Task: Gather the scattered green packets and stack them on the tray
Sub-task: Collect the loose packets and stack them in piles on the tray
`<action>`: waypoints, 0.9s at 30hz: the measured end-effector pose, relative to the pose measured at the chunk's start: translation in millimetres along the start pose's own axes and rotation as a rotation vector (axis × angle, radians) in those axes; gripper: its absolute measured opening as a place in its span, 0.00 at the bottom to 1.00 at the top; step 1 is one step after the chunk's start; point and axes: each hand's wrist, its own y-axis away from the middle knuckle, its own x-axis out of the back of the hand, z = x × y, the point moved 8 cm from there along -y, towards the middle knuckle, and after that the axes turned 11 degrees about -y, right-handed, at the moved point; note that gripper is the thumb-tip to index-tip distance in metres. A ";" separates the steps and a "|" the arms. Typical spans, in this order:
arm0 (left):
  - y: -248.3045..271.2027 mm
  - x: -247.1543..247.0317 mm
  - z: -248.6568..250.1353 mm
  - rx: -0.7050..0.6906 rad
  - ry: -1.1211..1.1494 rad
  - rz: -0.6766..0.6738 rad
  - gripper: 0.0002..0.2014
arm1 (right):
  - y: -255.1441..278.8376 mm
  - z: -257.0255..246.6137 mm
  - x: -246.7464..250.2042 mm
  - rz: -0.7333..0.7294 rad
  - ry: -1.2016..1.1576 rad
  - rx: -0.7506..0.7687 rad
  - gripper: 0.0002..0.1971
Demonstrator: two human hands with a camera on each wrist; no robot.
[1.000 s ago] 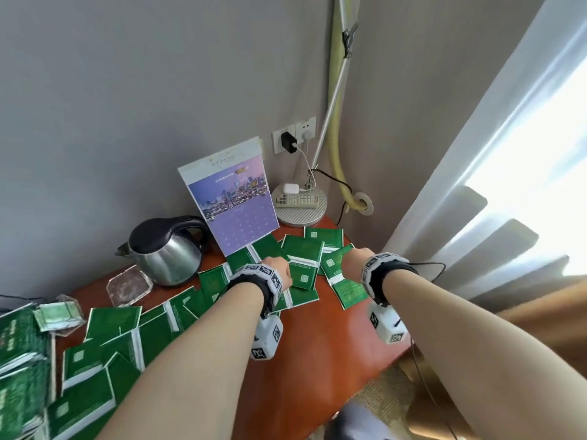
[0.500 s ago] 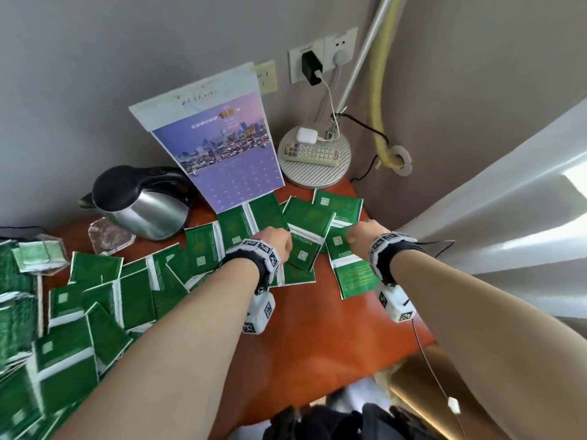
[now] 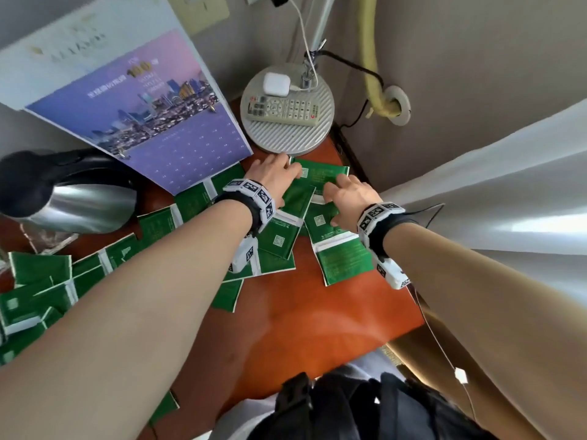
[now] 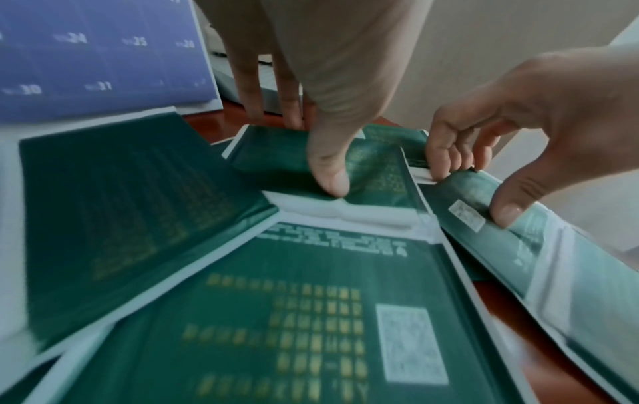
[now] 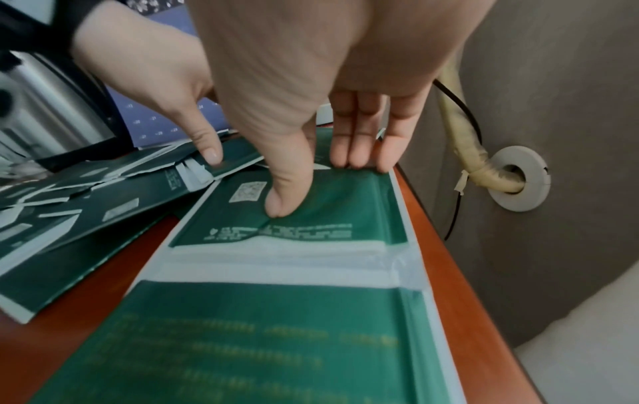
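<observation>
Both hands work the far corner of the bench (image 3: 317,312): the left hand (image 3: 273,176) pinches a green packet (image 4: 311,161) between thumb and fingers, and the right hand (image 3: 349,193) pinches another packet (image 5: 311,207) by the bench's right edge; no tray is in view. The slick, overlapping packets could slide off that edge if dragged, or 1 lift could snag its neighbours. Packet print is too blurred to read; the calendar (image 3: 152,122) shows 24, 25, 30, 31 and "100"
</observation>
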 end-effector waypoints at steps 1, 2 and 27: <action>-4.3 1.1 0.2 -0.005 -0.022 -0.011 0.33 | -1.5 -0.3 0.8 0.009 0.022 0.008 0.29; -8.3 2.1 0.1 -0.011 -0.049 -0.023 0.33 | -3.6 -0.3 0.4 0.010 0.038 0.012 0.29; 133.6 -44.5 65.5 0.099 0.082 0.075 0.13 | 95.9 -7.3 -42.2 0.082 -0.052 -0.055 0.21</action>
